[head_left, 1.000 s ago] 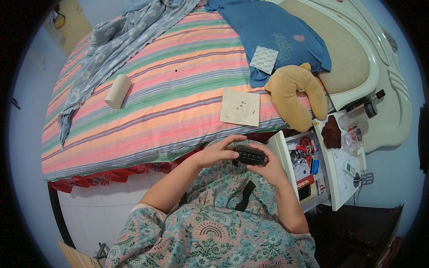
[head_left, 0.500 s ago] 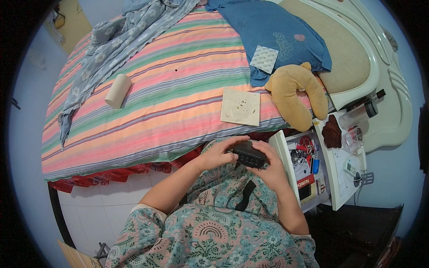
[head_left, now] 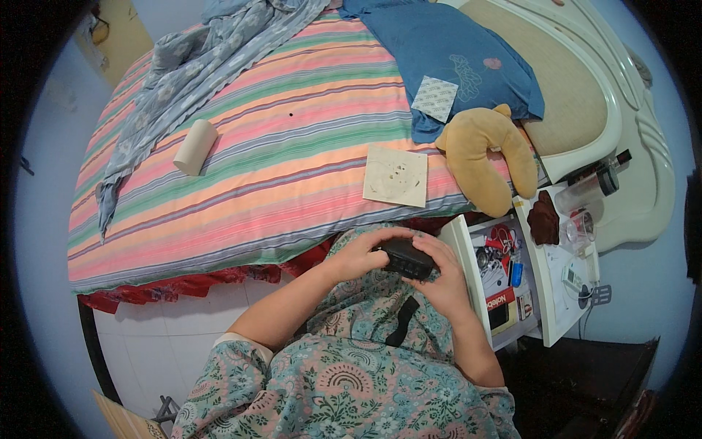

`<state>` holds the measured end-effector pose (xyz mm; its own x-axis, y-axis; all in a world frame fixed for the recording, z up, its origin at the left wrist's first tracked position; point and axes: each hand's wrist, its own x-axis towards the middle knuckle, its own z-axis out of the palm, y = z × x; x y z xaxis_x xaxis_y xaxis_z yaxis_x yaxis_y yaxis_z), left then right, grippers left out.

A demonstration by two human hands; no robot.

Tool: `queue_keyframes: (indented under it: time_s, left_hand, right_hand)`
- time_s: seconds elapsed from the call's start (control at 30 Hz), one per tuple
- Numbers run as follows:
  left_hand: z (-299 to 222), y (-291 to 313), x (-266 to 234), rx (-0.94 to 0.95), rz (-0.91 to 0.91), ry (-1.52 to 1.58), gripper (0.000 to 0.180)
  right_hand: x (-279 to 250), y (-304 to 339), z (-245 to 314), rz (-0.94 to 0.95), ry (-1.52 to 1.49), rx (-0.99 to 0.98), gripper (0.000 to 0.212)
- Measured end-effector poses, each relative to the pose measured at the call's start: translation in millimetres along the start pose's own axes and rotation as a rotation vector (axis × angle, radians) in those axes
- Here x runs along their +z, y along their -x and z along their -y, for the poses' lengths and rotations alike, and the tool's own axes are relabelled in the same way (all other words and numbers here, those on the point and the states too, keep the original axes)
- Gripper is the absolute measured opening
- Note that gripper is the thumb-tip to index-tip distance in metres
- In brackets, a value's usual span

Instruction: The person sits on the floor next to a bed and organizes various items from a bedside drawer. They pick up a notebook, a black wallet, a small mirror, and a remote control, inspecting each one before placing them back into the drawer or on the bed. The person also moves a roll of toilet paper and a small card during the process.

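Note:
A small black box-shaped object [head_left: 411, 259], with what look like knobs or buttons along one side, is held between both hands above my lap. My left hand [head_left: 363, 254] grips its left end, thumb at the near side and fingers over the far edge. Around its right end closes my right hand [head_left: 443, 273], fingers on the top and far side. What exactly the object is cannot be made out. A black strap [head_left: 402, 320] lies on my patterned clothing below the hands.
To the right, a nightstand drawer [head_left: 479, 293] stands pulled out, filled with cables and small items. Its top holds a clear bottle [head_left: 585, 189] and a brown cloth [head_left: 543, 219]. On the striped bed [head_left: 292, 168] lie a tan neck pillow [head_left: 479, 146], a square board [head_left: 395, 175] and a paper roll [head_left: 195, 148].
The black object has tilted slightly in my hands, and its knobbed side shows less. Both hands stay on it. The head view has shifted very slightly.

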<state>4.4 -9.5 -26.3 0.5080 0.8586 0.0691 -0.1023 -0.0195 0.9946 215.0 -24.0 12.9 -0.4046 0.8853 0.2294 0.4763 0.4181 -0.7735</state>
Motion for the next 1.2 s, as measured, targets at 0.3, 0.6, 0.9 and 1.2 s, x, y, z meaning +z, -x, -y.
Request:
queue_keyframes:
  time_s: [0.3,0.6,0.9,1.2]
  left_hand:
    - [-15,2,-2,-0.15,0.003,0.091,0.067]
    - [-8,4,0,-0.108,0.0,0.217,0.067]
    - [-2,3,-1,-0.108,-0.007,0.198,0.065]
    - [1,5,-3,-0.15,-0.01,0.257,0.063]
  right_hand:
    - [5,3,-11,-0.025,-0.402,0.2,0.061]
    - [5,4,-17,-0.014,-0.428,0.188,0.061]
    - [5,3,-18,-0.006,-0.416,0.201,0.06]
    - [5,3,-17,0.003,-0.39,0.206,0.06]
